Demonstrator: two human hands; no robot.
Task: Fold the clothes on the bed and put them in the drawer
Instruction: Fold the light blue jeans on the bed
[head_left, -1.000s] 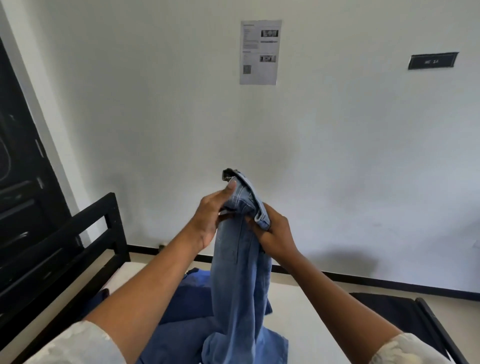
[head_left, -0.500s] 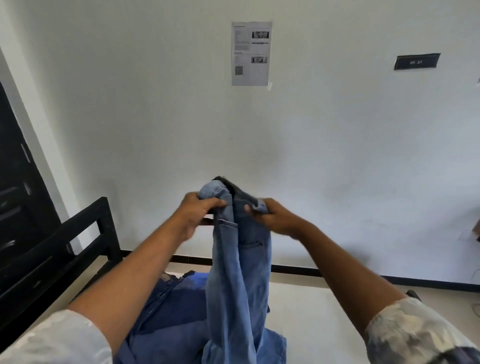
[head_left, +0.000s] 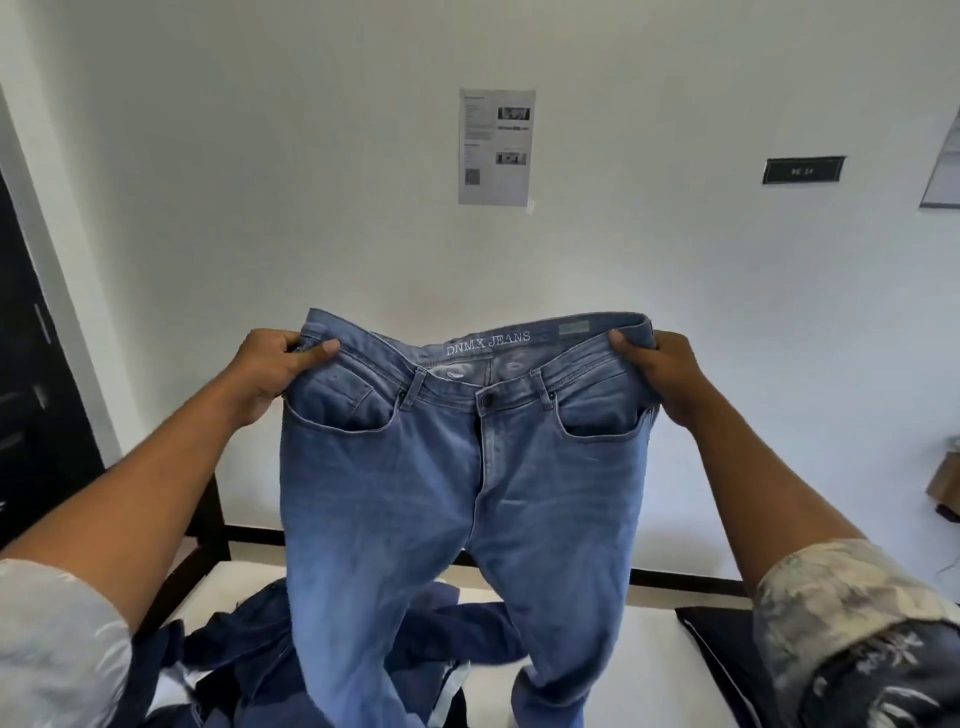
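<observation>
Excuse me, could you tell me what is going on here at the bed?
A person holds a pair of light blue jeans up in the air, spread wide by the waistband: the left hand grips one end, the right hand the other. The legs hang down toward the bed, where darker blue clothes lie in an unfolded heap. No drawer is in view.

Single head-mounted view, wide-angle. It faces the wall (head_left: 260, 156) almost level with a slight down-tilt: the bed (head_left: 649, 675) shows only along the bottom edge and the sheet (head_left: 496, 147) sits near top centre. Close range: the jeans (head_left: 457, 493) fill the middle at arm's length. The left forearm (head_left: 156, 493) and right forearm (head_left: 753, 467) enter from the bottom corners. The door (head_left: 21, 415) leans at far left from lens distortion.
</observation>
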